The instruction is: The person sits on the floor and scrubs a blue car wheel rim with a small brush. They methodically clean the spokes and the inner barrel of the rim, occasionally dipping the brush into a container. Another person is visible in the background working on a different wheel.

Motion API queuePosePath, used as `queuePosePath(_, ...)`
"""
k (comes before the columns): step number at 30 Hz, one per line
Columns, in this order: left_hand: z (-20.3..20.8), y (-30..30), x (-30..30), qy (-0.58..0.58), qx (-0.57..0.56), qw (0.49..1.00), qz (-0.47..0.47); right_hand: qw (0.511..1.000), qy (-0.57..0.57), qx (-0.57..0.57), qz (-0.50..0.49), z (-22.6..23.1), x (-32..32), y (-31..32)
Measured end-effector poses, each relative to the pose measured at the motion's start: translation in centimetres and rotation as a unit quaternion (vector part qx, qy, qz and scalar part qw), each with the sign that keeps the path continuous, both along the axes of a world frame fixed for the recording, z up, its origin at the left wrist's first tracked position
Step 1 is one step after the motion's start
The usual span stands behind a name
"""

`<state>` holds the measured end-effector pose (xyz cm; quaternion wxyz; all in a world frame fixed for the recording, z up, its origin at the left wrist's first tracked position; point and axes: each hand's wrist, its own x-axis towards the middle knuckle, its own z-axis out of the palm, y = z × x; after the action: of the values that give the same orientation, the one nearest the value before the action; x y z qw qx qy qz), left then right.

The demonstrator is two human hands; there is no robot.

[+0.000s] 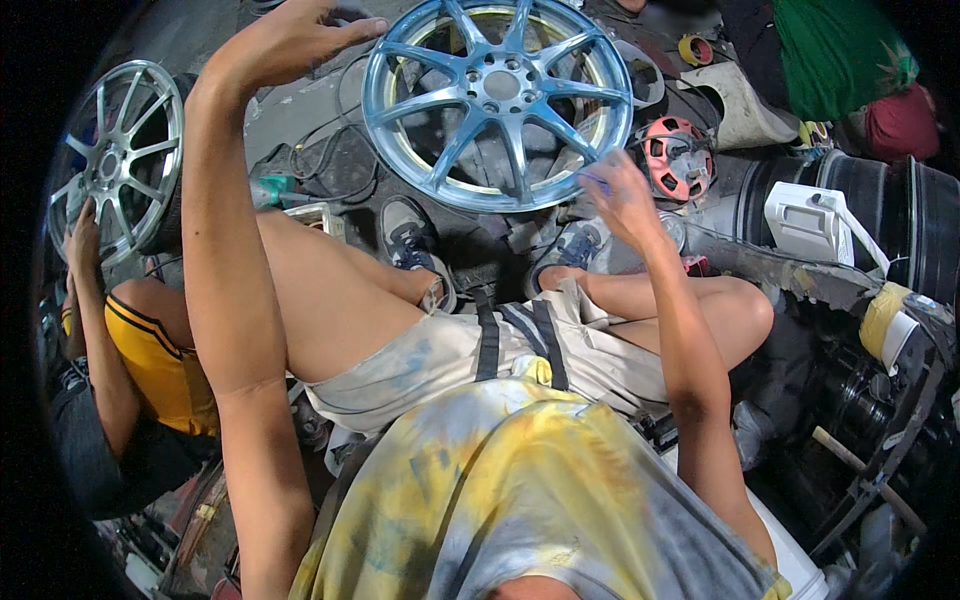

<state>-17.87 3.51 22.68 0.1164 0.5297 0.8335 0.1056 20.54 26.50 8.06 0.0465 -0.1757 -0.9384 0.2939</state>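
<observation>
A blue multi-spoke car wheel rim (500,85) with pale yellowish patches stands in front of me at the top middle. My left hand (310,35) is at its upper left, thumb stretched toward the outer lip and fingers apart; whether the thumb touches cannot be made out. At the lower right edge of the rim is my right hand (622,195), blurred, with its fingers curled in. A small bluish bit shows at those fingertips, too smeared to name.
On the left, a co-worker's hand (82,235) is at a silver wheel rim (112,165). A red slotted disc (676,160) lies right of the blue rim. Further right are dark wheel barrels (870,200) and a white box (808,225). Cables (335,140) cross the floor.
</observation>
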Motion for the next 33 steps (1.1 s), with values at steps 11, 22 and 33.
queuePosePath(11,6.3,1.5,5.9,-0.060,-0.082,0.992,0.076,0.962,-0.019,0.273,0.015,-2.5,2.5,1.6)
queuePosePath(22,-11.0,0.2,-1.9,-0.006,-0.148,0.989,0.012,0.893,0.025,-0.273,-0.355,-9.2,4.6,0.5)
queuePosePath(33,-19.0,4.7,3.5,-0.046,-0.177,0.983,0.017,0.831,0.095,-0.385,-0.390,-10.8,1.9,-0.5)
